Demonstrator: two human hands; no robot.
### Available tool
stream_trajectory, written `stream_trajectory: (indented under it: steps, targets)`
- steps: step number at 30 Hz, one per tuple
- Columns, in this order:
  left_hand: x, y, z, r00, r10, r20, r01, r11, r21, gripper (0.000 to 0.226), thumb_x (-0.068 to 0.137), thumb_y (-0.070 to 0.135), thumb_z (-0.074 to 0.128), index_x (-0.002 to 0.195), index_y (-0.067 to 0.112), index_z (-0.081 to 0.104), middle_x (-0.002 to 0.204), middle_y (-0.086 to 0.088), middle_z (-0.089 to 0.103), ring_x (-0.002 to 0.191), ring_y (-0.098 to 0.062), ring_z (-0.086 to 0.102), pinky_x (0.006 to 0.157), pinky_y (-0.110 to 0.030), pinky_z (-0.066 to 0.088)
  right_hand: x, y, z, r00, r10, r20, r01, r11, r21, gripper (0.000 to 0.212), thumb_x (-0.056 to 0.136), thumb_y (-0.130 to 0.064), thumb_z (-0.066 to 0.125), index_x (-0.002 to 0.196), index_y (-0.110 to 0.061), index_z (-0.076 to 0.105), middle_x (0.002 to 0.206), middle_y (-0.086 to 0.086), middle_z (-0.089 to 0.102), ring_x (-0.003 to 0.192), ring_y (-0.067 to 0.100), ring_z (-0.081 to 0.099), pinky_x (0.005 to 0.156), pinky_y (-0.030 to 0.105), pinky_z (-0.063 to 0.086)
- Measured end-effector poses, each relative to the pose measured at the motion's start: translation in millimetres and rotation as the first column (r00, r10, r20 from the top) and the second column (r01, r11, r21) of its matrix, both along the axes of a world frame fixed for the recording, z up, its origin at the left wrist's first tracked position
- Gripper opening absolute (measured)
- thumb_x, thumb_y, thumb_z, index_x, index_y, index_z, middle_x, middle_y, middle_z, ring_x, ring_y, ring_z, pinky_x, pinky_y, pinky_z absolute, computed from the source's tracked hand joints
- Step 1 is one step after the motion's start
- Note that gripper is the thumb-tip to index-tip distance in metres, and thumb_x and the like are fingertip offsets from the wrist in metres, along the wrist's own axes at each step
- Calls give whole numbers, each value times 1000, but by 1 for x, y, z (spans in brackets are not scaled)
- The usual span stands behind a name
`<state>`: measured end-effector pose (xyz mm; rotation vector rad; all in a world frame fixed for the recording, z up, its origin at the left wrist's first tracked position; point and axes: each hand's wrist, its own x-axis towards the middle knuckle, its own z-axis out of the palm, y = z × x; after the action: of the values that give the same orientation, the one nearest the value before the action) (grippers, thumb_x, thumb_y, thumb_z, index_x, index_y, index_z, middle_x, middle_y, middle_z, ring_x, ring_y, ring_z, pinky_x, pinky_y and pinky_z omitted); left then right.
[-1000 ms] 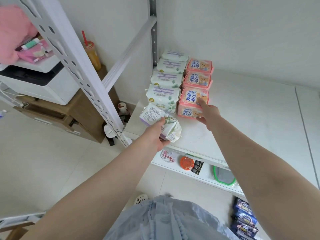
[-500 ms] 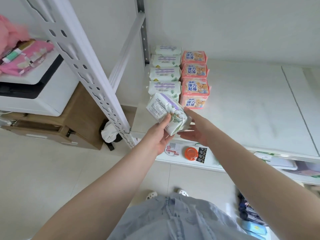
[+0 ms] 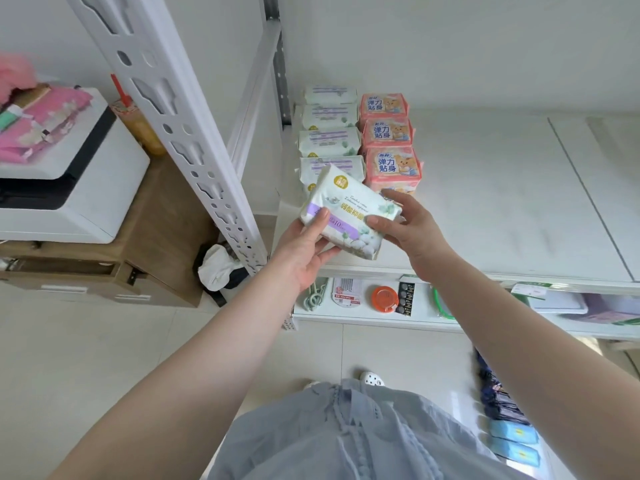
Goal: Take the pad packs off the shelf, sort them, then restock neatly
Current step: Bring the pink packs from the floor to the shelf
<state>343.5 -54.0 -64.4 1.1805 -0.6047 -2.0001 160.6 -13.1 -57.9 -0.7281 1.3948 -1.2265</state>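
A white pad pack with a purple band (image 3: 349,209) is held tilted above the front edge of the white shelf (image 3: 502,202). My left hand (image 3: 304,247) grips its lower left end, thumb on top. My right hand (image 3: 412,230) pinches its right end. Behind it on the shelf stand two rows: several white-and-purple packs (image 3: 329,140) at the left and three pink packs with a bear print (image 3: 388,133) beside them. The front white pack is partly hidden by the held one.
A white perforated shelf upright (image 3: 194,140) slants at the left. Left of it are a wooden cabinet (image 3: 104,271) and a white printer (image 3: 79,188). A lower shelf (image 3: 381,317) holds an orange lid and small items. Dark and blue packs (image 3: 509,420) lie on the floor at right.
The held pack has been turned so its printed front faces up. My right hand came off the pink packs and took hold of the pack's right end.
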Motion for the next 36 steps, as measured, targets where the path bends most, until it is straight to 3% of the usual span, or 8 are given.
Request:
stream_trajectory:
  steps: [5,11,17,20,24,27,33,36]
  targets:
    - [10,-1,-12,1000,-15,-6,15,998,-62,50,91,7,59,138,6,42,132,-17,58,119,-28,58,106,-42,43,3,-1,-3,1000,7,26,-10,994,112,62,71,-7,81,127,-8,55,114,12,67,93,20,71,74,33,59]
    - [11,-11,-13,999,-21,25,24,994,-111,70,85,-3,63,146,15,33,133,-12,57,116,-21,61,94,-32,50,2,-8,-9,968,-52,-247,60,998,25,82,62,-4,87,132,-15,46,110,4,61,94,15,66,77,30,57]
    - [-3,-9,-10,991,-18,130,38,987,-158,57,86,15,67,138,12,43,128,-9,62,117,-23,59,101,-39,46,22,-12,-11,971,-85,223,52,988,148,60,79,-12,76,130,-3,47,121,15,65,97,25,70,78,38,60]
    - [-3,-15,-1,977,49,209,4,969,-248,52,83,16,71,130,12,49,117,-10,65,101,-23,67,84,-37,56,24,-14,-16,994,43,103,-62,981,186,73,74,-27,81,134,-5,46,129,14,60,114,28,63,85,38,58]
    - [6,-34,19,884,11,467,204,890,-407,54,77,7,76,126,15,54,98,6,66,81,-3,64,64,-14,53,0,-22,1,981,45,-186,-30,996,85,85,74,-31,80,144,-26,34,138,4,48,121,20,53,98,42,49]
    - [6,-46,30,805,-126,580,416,817,-400,68,68,-1,81,130,13,56,113,1,66,94,-8,64,82,-17,53,-14,-27,18,974,147,-174,-139,988,61,83,69,-40,81,140,-40,38,129,3,57,117,17,59,93,39,52]
    - [-6,-57,31,457,-19,889,756,535,-377,84,63,20,87,138,26,49,132,-4,53,122,-17,51,102,-23,37,-2,-26,7,972,175,-160,-134,962,239,61,79,-39,75,130,-15,51,116,9,66,101,23,67,90,43,56]
    - [-6,-49,15,529,30,848,700,550,-456,85,68,18,84,141,23,43,135,-5,47,127,-17,45,101,-18,30,10,-17,-11,993,33,-116,-2,966,259,36,80,-31,77,108,-20,59,101,1,67,95,22,66,94,47,53]
